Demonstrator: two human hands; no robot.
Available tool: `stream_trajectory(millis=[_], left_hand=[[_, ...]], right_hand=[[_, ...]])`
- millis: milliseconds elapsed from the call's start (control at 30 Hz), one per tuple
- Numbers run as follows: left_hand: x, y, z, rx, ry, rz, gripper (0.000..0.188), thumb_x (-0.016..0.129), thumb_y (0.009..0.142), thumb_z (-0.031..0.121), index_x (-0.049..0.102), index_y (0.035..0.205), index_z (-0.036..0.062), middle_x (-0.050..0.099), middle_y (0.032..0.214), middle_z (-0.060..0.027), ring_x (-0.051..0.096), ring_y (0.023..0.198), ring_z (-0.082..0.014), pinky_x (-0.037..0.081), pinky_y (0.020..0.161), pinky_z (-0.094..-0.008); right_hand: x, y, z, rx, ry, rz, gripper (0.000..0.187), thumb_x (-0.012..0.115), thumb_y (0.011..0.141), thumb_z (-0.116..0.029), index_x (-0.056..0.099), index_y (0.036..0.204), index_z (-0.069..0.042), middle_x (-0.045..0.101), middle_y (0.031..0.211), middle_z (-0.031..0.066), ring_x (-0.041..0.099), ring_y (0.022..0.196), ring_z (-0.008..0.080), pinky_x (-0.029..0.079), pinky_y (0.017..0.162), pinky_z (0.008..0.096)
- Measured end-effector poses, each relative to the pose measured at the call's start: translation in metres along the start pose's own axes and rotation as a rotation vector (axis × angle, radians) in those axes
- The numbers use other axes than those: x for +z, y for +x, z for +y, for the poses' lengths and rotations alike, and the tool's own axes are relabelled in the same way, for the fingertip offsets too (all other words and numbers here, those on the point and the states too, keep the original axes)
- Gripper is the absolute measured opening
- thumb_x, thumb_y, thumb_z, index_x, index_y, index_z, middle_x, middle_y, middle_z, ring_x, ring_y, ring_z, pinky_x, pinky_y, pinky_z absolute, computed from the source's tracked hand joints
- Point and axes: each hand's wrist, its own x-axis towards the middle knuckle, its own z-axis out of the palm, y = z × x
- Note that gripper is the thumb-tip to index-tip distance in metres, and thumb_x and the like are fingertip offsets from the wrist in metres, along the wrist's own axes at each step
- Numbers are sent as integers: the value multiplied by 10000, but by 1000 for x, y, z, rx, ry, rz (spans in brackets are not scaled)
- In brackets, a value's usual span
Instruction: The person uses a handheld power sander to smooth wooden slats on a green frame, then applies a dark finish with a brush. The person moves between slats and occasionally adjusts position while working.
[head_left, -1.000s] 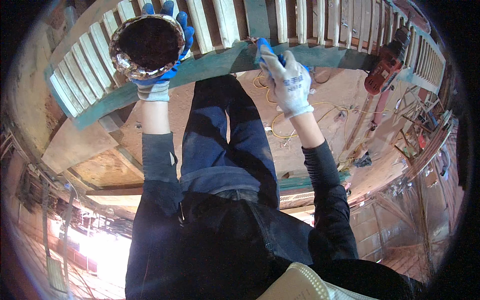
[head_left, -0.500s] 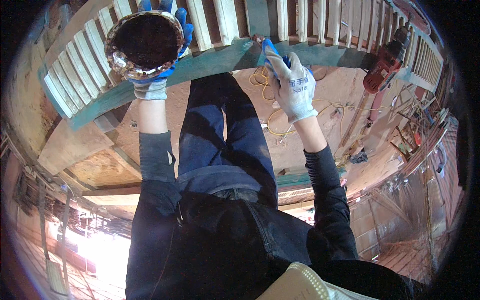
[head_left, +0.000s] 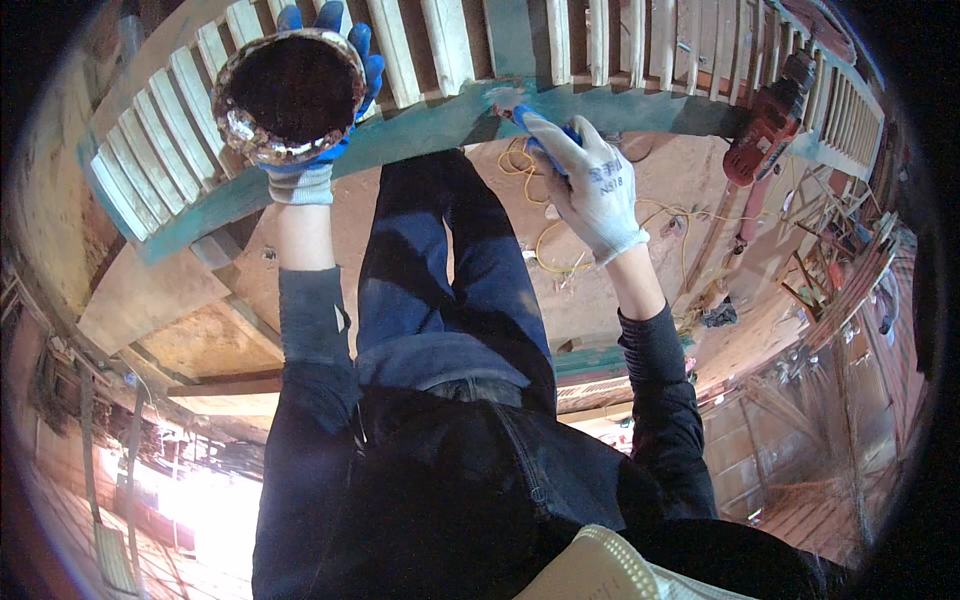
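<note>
My left hand [head_left: 365, 75], in a blue-and-white work glove, holds up a round bowl [head_left: 222, 110] with a crusted, flaking rim. Its inside looks dark; what it contains cannot be made out. In a matching glove, my right hand [head_left: 590, 180] reaches to the green-painted curved rail [head_left: 420, 130], fingers bent together. At its fingertips shows a small reddish-brown bit [head_left: 502, 110], too small to name, against the rail. Just above that lies a pale greyish patch [head_left: 506, 96] on the green surface.
Pale slats [head_left: 400, 50] stand in a row along the rail's far side. A red power drill [head_left: 765, 130] rests on the rail at the right. A yellow cord [head_left: 545, 245] winds over the dirt floor. Wooden scraps [head_left: 835, 270] are piled at the far right.
My right hand has shifted slightly toward me and its fingertips have slid a little left and down the rail, uncovering the pale patch. The bowl stays nearly in place.
</note>
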Motion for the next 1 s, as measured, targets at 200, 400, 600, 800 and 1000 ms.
stream_trajectory(millis=[200, 400, 600, 800, 1000], left_hand=[[5, -23, -13, 99, -142, 115, 736, 623, 821, 545, 426, 1416, 158, 341, 1496, -174, 345, 1351, -417, 322, 1069, -623], [15, -89, -67, 119, -69, 138, 862, 678, 765, 603, 407, 1414, 103, 320, 1479, -221, 397, 1286, -465, 426, 978, -634], [-16, -150, -112, -207, -47, 416, 1051, 699, 688, 677, 266, 1485, 145, 240, 1512, -241, 450, 1253, -445, 428, 995, -599], [-16, -109, -148, -152, -98, 498, 1055, 702, 746, 593, 166, 1515, 109, 68, 1582, -165, 405, 1292, -446, 367, 1020, -650], [-26, -104, -168, 78, -619, 329, 880, 606, 825, 594, 287, 1480, 99, 101, 1590, -101, 315, 1373, -366, 256, 1076, -663]], right_hand=[[-6, -8, 23, 519, 1354, 21, 683, 665, 907, -278, 347, 1445, -2, 633, 1101, 72, 603, 803, 136, 502, 694, 284], [-32, 69, 45, 263, 1207, 41, 393, 647, 908, -322, 582, 1124, 0, 645, 1048, 95, 641, 886, 179, 527, 787, 321], [-47, 238, 74, -1, 366, 243, 266, 567, 948, -245, 598, 1123, -48, 627, 963, 53, 582, 744, 142, 480, 670, 306], [4, 354, 65, 143, 290, -334, 266, 528, 953, -294, 634, 991, -52, 637, 857, 61, 565, 610, 133, 473, 572, 306], [35, 371, 64, 172, 274, -422, 240, 538, 955, -265, 631, 997, -48, 625, 836, 43, 563, 618, 121, 471, 571, 293]])
